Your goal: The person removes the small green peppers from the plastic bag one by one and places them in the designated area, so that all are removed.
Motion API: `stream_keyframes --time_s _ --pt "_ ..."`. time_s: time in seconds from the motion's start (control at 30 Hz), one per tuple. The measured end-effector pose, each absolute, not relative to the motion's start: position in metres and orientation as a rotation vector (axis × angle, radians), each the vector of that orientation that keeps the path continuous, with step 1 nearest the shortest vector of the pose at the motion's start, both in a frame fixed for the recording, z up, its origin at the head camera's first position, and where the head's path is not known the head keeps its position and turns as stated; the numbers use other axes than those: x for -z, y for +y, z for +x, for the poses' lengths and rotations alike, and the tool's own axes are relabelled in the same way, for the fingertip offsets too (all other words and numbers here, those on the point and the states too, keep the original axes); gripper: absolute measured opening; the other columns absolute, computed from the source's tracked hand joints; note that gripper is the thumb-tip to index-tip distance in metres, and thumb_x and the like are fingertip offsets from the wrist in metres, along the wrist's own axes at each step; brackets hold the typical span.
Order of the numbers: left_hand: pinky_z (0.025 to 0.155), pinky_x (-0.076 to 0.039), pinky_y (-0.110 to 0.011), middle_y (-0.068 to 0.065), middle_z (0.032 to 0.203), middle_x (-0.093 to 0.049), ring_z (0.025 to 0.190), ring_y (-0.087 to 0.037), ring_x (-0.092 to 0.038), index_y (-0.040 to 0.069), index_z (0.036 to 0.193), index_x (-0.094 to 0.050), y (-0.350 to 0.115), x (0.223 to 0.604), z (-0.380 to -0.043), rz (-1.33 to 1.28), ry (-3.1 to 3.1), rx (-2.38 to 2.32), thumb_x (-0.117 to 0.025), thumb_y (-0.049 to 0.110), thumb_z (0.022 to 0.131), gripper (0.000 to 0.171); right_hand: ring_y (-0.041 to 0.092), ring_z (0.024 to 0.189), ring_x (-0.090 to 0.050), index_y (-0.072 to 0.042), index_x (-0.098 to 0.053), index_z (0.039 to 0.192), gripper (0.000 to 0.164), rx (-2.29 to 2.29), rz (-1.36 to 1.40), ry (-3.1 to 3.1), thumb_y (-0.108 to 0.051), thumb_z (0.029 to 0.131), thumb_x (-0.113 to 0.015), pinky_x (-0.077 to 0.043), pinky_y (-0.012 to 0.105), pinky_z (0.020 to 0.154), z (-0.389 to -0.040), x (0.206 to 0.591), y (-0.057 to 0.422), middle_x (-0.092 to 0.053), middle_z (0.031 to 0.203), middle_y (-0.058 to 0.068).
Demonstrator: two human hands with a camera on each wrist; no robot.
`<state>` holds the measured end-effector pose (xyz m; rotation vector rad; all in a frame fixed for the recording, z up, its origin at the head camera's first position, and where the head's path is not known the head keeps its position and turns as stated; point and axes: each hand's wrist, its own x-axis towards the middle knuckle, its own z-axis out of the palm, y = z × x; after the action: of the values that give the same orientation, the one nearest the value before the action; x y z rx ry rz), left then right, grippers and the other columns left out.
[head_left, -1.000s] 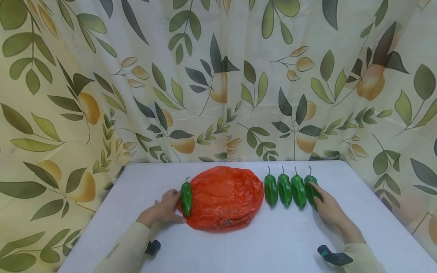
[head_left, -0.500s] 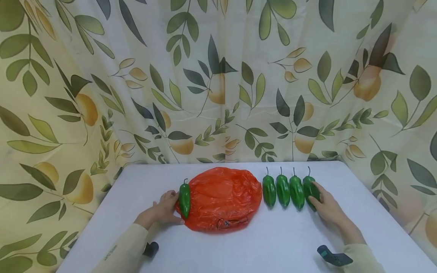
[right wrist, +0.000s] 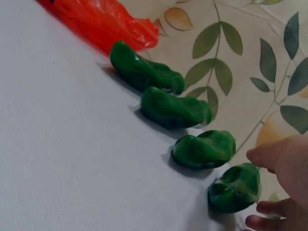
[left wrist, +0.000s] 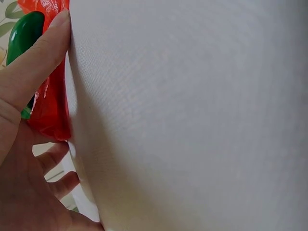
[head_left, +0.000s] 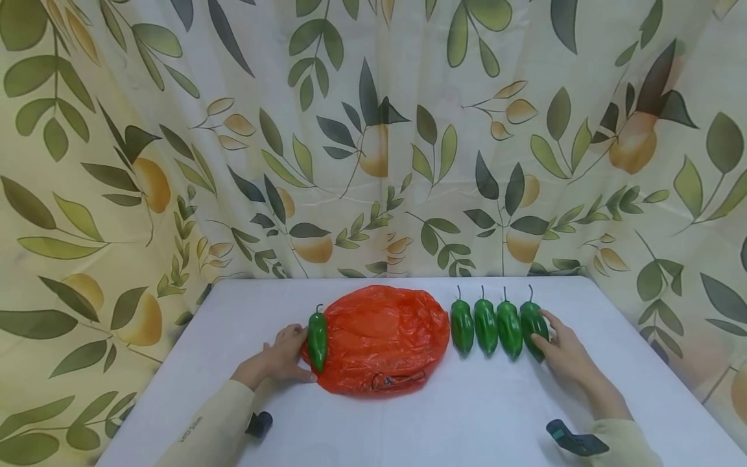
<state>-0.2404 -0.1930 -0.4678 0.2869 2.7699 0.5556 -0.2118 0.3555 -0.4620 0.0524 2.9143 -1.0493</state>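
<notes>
1. My left hand (head_left: 286, 353) is spread wide at the left edge of the red bag (head_left: 379, 331); its straight thumb reaches the border of the bag.
2. My right hand (head_left: 563, 355) is around the rightmost pepper (head_left: 532, 316), thumb and fingers well apart; I cannot tell if the fingers touch it.
3. This pepper is green, shiny and bumpy, with thin stem pointing away from me.
4. Three similar peppers (head_left: 486, 327) lie beside it in one row on the white bench (head_left: 408, 431).
5. One single pepper (head_left: 318, 342) lies on the bag's left edge.
</notes>
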Motion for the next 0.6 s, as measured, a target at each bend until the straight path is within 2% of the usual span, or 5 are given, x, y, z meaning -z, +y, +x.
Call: stream_keyframes --time_s 0.2,0.37,0.6 --pt "0.110 -0.020 -0.083 -0.017 0.158 -0.033 0.145 -0.040 -0.029 0.017 0.160 -0.031 -0.193 0.468 -0.240 0.281 2.769 -0.563 -0.091 0.034 0.071 0.108 0.068 0.132 -0.031 0.007 -0.009 0.158 0.071 1.015 0.063 2.956 -0.030 0.108 -0.044 -0.035 0.079 0.102 -0.210 0.454 0.350 -0.016 0.153 0.047" --pt "0.111 -0.020 -0.083 -0.017 0.158 -0.033 0.145 -0.040 -0.030 0.017 0.160 -0.031 -0.193 0.467 -0.240 0.279 2.771 -0.557 -0.091 0.035 0.071 0.109 0.067 0.129 -0.035 0.008 -0.014 0.157 0.068 1.055 -0.012 2.997 -0.028 0.108 -0.046 -0.039 0.079 0.099 -0.206 0.446 0.341 -0.020 0.153 0.046" --pt "0.110 -0.020 -0.083 -0.018 0.158 -0.034 0.145 -0.041 -0.030 0.015 0.159 -0.032 -0.194 0.467 -0.240 0.298 2.780 -0.554 -0.092 0.035 0.070 0.109 0.067 0.135 -0.030 0.006 -0.019 0.157 0.065 1.108 -0.115 3.013 -0.023 0.107 -0.049 -0.033 0.080 0.104 -0.201 0.434 0.320 -0.022 0.154 0.044"
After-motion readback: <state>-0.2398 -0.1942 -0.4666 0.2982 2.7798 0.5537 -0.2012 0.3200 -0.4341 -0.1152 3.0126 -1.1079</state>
